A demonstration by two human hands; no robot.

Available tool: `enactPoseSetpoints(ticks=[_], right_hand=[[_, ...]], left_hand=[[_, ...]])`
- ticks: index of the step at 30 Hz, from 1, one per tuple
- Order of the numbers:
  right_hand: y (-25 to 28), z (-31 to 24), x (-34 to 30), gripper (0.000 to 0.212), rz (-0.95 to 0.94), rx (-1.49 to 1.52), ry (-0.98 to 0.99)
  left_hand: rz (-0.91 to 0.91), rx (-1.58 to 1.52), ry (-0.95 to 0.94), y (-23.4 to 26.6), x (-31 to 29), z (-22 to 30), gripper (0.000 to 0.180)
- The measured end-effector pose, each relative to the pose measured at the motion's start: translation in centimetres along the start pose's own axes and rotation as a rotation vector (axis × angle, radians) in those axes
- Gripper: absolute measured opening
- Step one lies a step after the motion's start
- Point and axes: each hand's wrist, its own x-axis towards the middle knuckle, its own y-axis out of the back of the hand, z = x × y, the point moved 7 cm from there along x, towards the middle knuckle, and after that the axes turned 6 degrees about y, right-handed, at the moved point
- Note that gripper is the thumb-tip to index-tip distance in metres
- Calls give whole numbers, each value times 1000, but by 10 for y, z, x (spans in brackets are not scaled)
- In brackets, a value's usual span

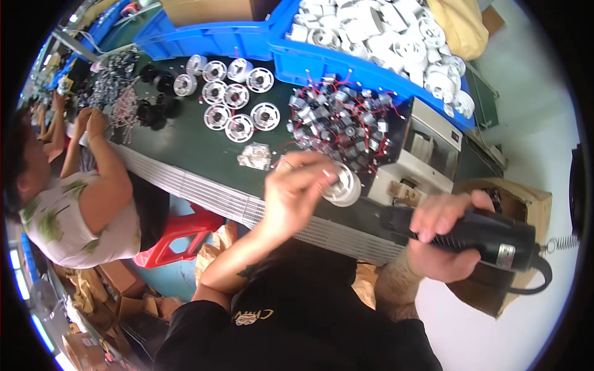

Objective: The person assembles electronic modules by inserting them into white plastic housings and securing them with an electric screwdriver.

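Note:
Near the bench's front edge, a white round plastic housing (344,188) with a slotted face stands beside the fingertips of my left hand (289,193). Thumb and forefinger are pinched together over the housing's left rim; what they hold is too small and blurred to make out. My right hand (447,234) is wrapped round a black electric screwdriver (489,240). It lies sideways in the grip, its tip pointing left toward the housing. A coiled spring (563,243) and a looped cable (543,281) are at its rear end.
Small motors with red wires (343,120) are heaped behind my left hand. Several white housings (236,97) stand further left, near a small clear bag (255,156). A blue bin (371,67) holds white parts. A beige machine (427,151) stands right. A co-worker (80,185) sits left.

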Motion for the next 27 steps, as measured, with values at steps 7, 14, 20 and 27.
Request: enactPoseSetpoints(ticks=[7,14,20,27], right_hand=[[30,-11,-23,73,124,-215,-77],[34,-5,-39,70,205,-131,-118],[18,1,-41,69,143,-95,-161],[17,3,-44,69,198,-122,-215]], left_hand=[[596,520,172,159,112,-64,32],[394,648,-171,124,182,-19,32],[123,927,-83,46,224,-7,45],[79,423,199,65,227,-26,34]])
